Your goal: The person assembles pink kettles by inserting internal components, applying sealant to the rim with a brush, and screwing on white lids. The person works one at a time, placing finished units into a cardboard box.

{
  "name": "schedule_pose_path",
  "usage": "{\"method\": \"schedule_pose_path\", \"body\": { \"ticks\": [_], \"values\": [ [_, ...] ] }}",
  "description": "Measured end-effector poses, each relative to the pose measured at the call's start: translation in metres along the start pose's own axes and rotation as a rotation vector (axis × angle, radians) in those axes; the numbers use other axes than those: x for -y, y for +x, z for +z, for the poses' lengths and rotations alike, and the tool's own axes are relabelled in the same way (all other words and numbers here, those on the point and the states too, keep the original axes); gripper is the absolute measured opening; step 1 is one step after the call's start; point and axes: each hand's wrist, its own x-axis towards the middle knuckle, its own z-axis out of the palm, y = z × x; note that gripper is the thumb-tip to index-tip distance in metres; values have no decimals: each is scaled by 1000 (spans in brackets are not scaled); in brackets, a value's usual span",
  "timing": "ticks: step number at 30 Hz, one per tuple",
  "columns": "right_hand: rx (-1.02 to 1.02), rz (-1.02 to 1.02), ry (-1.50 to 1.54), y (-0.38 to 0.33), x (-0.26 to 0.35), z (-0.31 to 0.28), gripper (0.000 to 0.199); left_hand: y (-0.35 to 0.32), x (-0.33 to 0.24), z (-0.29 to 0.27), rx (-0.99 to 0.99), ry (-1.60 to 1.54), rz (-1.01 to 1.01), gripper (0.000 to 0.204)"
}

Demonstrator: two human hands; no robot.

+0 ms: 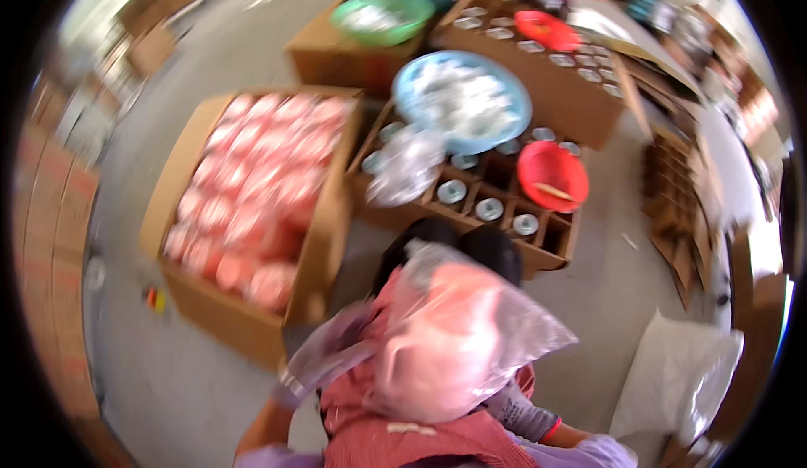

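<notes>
A pink, rounded thing with a loop handle, like a jug (pixel 433 342), sits inside a clear plastic bag (pixel 534 325) above my lap. The bag's loose end points to the right. My right hand (pixel 521 411), in a grey glove, grips its lower right side, with the fingertips hidden behind the plastic. At the left side of the bag is my left hand (pixel 324 359), also gloved and blurred. Its fingers are stretched out and apart, close to the bag, and I cannot tell whether they touch it.
A carton (pixel 227 325) of wrapped pink pieces stands at left. Ahead, a divided carton (pixel 437 216) of glass pieces carries a blue basin (pixel 521 111) of white pieces, crumpled plastic (pixel 403 170) and a red bowl (pixel 546 165). A green basin (pixel 412 27) is farther back. A white sack (pixel 672 375) lies at right.
</notes>
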Motion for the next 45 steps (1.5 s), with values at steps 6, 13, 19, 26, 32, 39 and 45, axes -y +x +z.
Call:
{"method": "schedule_pose_path", "body": {
  "ticks": [6,13,19,26,32,39,45],
  "values": [
    [-61,-29,3,3,0,-1,19,-26,46,-24,131,707,21,54],
    [-314,-161,643,176,-7,-62,27,-102,100,-82,-473,-480,20,46],
    [-405,-138,86,410,-77,-26,23,-7,64,-203,-714,-365,351,18],
    [-145,-184,193,389,-65,-42,27,53,98,-326,-799,296,96,19],
    [-57,-97,112,331,-74,-80,36,72,101,-344,-629,1192,184,29],
    [-148,-128,-20,320,-71,-70,32,-10,118,-383,-894,1057,-244,73],
    [-161,-136,-13,316,-71,-71,31,34,101,-351,-1231,1042,-518,82]
  ]
}}
